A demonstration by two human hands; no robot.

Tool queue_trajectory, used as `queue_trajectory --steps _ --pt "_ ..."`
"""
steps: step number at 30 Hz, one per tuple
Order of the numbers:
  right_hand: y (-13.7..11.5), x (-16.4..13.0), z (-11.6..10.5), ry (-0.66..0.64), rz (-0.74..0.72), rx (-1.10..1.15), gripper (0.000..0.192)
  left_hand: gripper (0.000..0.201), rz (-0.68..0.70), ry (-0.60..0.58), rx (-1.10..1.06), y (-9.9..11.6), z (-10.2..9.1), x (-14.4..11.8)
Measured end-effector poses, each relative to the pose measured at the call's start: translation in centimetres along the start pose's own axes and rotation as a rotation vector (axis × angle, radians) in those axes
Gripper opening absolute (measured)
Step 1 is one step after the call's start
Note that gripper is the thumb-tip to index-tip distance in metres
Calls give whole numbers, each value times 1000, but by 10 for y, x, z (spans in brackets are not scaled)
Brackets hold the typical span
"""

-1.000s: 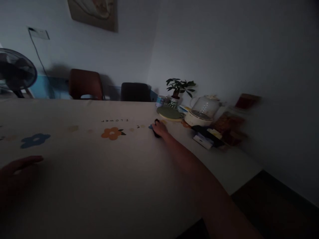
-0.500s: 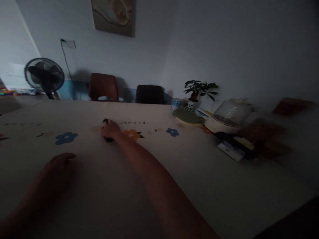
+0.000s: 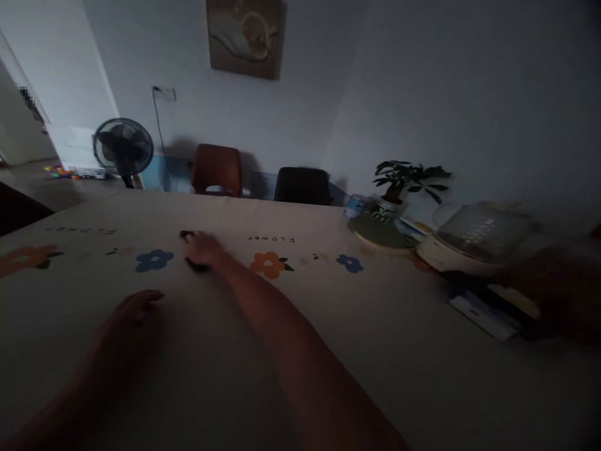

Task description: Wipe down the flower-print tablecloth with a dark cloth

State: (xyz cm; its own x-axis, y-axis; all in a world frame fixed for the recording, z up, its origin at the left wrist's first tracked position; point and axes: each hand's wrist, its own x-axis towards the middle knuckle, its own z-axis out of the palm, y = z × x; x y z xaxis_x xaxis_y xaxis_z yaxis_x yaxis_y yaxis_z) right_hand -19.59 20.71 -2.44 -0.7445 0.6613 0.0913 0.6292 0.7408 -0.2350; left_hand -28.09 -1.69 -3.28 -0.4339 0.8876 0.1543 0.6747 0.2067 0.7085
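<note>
My right hand (image 3: pixel 203 249) reaches far across the table, its fingers closed over a small dark object (image 3: pixel 197 266). Dark ends of it stick out above and below the hand; the rest is covered, and its kind cannot be made out. The object lies against the white tablecloth (image 3: pixel 211 351), between a printed blue flower and a printed orange flower. Nearer to me on the left, my left hand (image 3: pixel 134 316) rests low over the cloth, or on it, with fingers loosely stretched and nothing seen in it. Dim light hides its underside.
At the right stand a potted plant (image 3: pixel 392 194), a can (image 3: pixel 355 205), a green round mat (image 3: pixel 378 233) and a white pot with a clear lid (image 3: pixel 462 250). A white box (image 3: pixel 483 316) lies before them. Beyond the table are two chairs (image 3: pixel 216 168) and a fan (image 3: pixel 123 147).
My view has turned to the left. My right hand, with the dark object, has slid left over the cloth, away from the orange flower. My left hand has stayed at about the same spot.
</note>
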Motion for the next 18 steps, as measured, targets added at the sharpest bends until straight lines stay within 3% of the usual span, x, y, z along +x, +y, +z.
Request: queue_trajectory --steps 4,8,13,18 --pt "77 -16 -26 43 317 -40 37 39 78 33 -3 -9 6 4" --pt "151 -50 -49 91 598 -95 41 37 170 74 38 -24 15 10" --pt "221 -119 -72 125 809 -142 37 39 198 58 61 -30 17 9" --pt "268 -203 -93 155 954 -188 37 39 202 32 70 -30 18 9"
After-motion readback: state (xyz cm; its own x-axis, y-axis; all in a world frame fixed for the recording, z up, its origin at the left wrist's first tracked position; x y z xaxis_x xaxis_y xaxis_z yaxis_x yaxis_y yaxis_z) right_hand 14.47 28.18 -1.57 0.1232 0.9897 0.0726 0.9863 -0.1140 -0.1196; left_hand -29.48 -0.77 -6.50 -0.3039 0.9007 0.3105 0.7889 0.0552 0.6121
